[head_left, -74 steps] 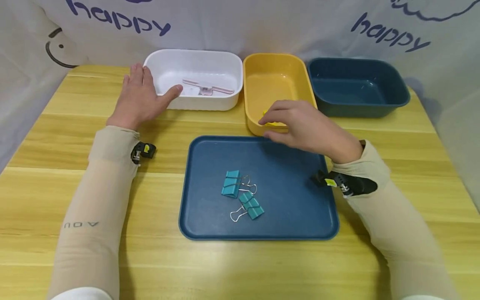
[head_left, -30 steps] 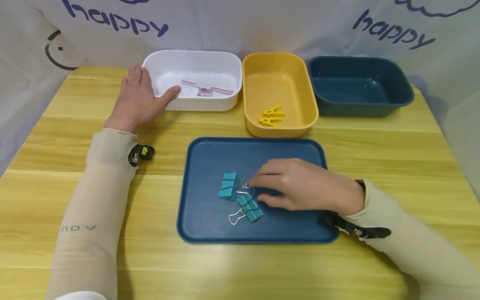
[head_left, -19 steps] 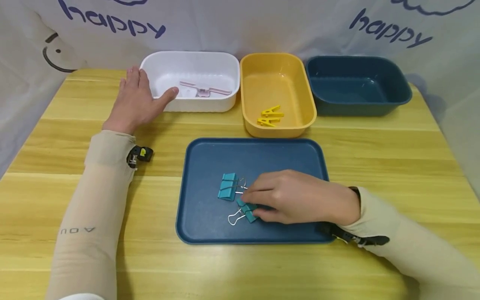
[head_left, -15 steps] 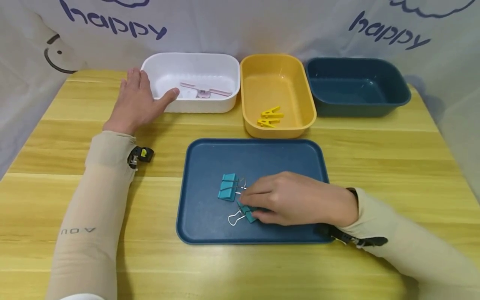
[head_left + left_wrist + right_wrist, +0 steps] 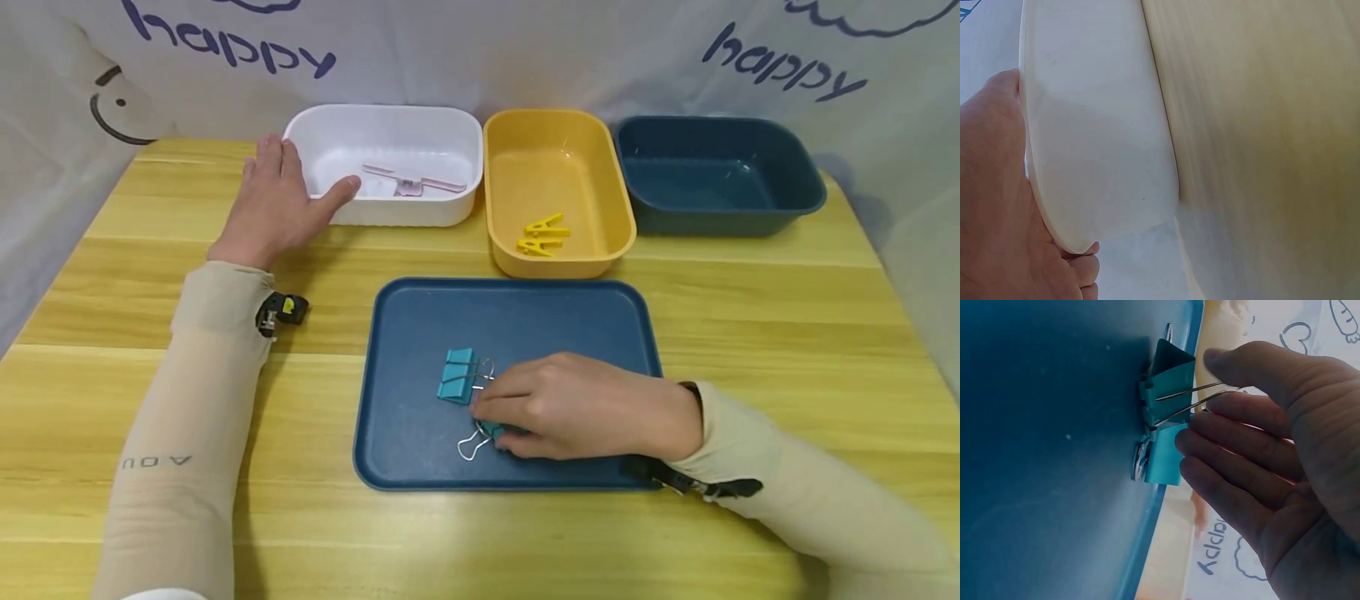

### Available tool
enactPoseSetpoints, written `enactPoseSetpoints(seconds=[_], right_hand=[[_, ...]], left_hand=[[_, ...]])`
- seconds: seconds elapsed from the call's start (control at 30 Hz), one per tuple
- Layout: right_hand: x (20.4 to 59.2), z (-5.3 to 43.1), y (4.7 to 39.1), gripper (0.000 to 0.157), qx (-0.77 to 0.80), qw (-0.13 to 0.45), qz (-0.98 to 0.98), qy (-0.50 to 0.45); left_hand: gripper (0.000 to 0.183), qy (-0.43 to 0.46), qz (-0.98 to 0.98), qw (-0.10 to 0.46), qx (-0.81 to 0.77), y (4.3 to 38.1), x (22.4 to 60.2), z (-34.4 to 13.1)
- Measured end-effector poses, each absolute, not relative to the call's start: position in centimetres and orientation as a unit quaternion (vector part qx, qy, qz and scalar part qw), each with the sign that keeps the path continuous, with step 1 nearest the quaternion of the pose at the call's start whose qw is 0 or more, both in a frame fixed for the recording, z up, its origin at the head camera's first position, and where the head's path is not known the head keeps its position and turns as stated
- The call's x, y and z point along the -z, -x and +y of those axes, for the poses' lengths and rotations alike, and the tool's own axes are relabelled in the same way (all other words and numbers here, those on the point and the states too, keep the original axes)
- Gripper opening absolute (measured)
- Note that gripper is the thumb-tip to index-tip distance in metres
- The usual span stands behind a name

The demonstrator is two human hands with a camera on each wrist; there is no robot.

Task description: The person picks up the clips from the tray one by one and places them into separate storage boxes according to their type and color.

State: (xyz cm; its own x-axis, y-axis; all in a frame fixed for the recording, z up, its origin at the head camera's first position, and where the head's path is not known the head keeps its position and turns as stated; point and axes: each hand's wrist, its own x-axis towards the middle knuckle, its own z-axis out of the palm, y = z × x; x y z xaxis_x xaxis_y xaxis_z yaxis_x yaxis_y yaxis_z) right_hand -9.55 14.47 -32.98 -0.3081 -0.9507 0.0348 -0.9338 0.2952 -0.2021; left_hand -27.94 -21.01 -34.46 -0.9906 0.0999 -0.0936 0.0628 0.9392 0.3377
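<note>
My right hand (image 5: 562, 406) is low over the blue tray (image 5: 405, 317), its thumb and fingers around the nearer teal binder clip (image 5: 491, 430). Most of that clip is hidden under the fingers; one wire handle sticks out at lower left. In the right wrist view, the thumb and index finger sit at the wide edge of the binder clip (image 5: 1172, 390). A second teal binder clip (image 5: 456, 377) lies just beyond it on the tray. My left hand (image 5: 270, 204) rests at the left end of the white bin (image 5: 405, 211), fingers extended along its side, thumb over the front rim.
A pink-and-white clip (image 5: 410, 185) lies inside the white bin. Two yellow clothespins (image 5: 542, 245) are in the yellow bin (image 5: 558, 179), close behind the tray. Right of it stands a dark blue bin (image 5: 720, 221). A printed white cloth (image 5: 525, 58) hangs behind the wooden table.
My right hand has come from the yellow bin to the tray and closed around the nearer binder clip, which has shifted slightly. The left hand stays at the white bin.
</note>
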Motion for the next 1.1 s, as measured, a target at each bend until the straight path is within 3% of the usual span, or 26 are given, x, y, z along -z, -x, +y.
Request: enactPoseSetpoints(seconds=[1.1], right_hand=[[33.01, 15.0, 9.57, 0.048, 0.076, 0.077, 0.803, 0.586]], left_hand=[[0.115, -0.048, 0.984, 0.044, -0.169, 27.95, 34.55, -20.99]])
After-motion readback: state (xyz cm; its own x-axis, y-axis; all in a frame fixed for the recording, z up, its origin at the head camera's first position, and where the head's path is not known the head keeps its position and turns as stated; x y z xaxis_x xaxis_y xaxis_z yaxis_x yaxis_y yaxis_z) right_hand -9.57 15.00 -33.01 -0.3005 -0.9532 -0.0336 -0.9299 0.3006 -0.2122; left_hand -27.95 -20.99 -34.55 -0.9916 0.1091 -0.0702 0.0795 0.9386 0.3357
